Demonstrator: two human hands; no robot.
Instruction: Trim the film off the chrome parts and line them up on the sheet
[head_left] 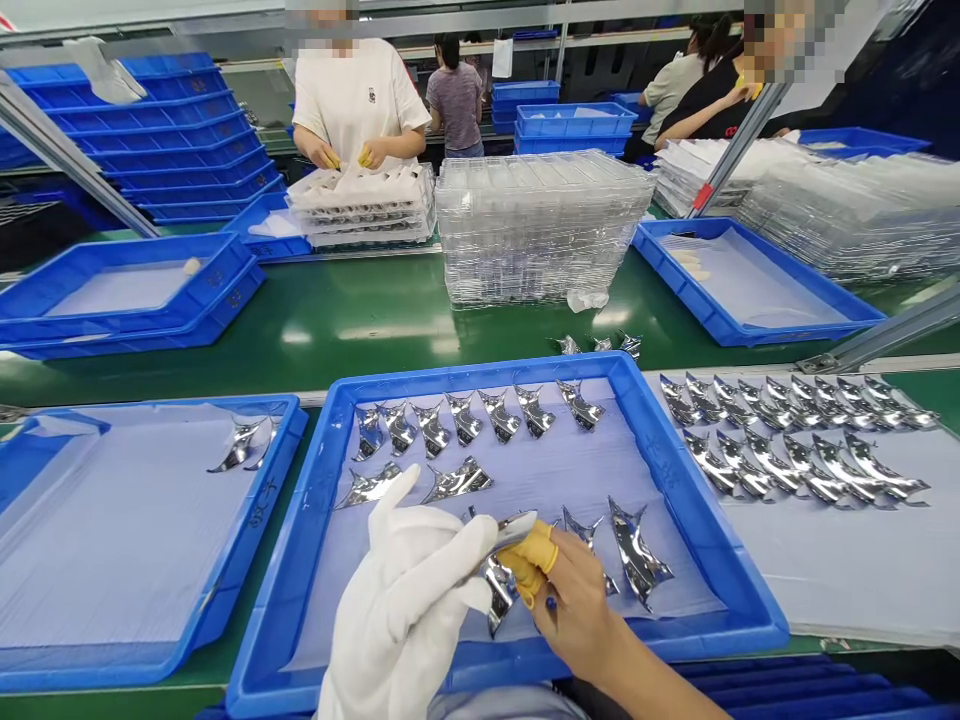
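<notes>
Keeping Bare Skin Off the Curved Chrome Piece (517, 528)

The white-gloved left hand (412, 590) had its grip closed on the curved chrome piece, above the blue tray (675, 632). The right hand (574, 600), in yellow finger cots (536, 552), pinched the right end. Good handling likely called for light pressure, with only glove and cots on the shiny surface, and for clearance from the pointed chrome parts (637, 555) on the lining sheet (559, 470), lest they scratch it.

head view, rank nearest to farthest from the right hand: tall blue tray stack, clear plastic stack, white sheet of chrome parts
From the right hand:
1. White sheet, to its right
2. Clear plastic stack, ahead across the bench
3. Tall blue tray stack, far back left
</notes>
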